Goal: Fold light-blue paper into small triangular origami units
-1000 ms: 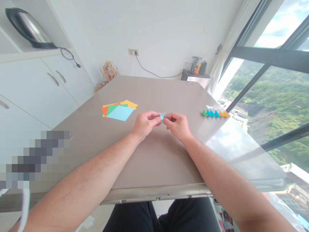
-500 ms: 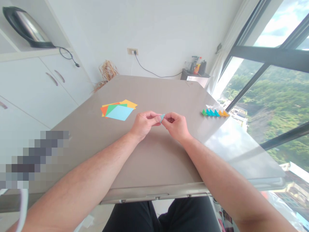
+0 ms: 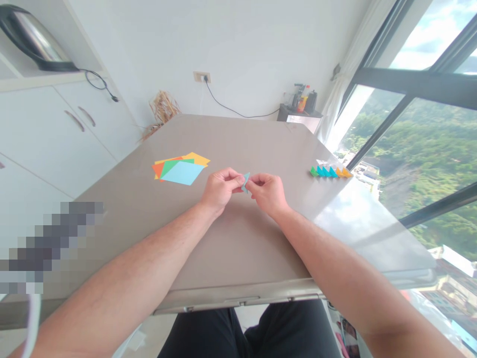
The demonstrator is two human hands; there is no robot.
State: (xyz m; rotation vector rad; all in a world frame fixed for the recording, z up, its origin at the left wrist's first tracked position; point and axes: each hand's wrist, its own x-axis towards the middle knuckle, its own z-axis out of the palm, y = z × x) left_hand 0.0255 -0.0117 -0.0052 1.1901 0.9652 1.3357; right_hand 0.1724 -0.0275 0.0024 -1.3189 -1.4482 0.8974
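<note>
A: While both hands are over the table [image 3: 238, 248], what's in them?

B: One small pc of folded lt-blue paper [image 3: 246, 183] — it's above the table's middle, btwn the two hands.

A: Grip?

B: L hand [image 3: 218, 190] has thumb + fingers pinched on its left side; R hand [image 3: 269, 194] is pinched on its right. Fingers hide part of the fold, so can't tell its full shape.

A: Else on the table?

B: Loose sheets [image 3: 182, 173] overlapping on the table's left part — lt blue on top, then green, w/ orange & yellow under. Row of folded pcs [image 3: 331, 172] near the table's right edge: green, blue, orange.

A: Past it?

B: Wall outlet [image 3: 197, 76], beyond the table's far edge.
</note>
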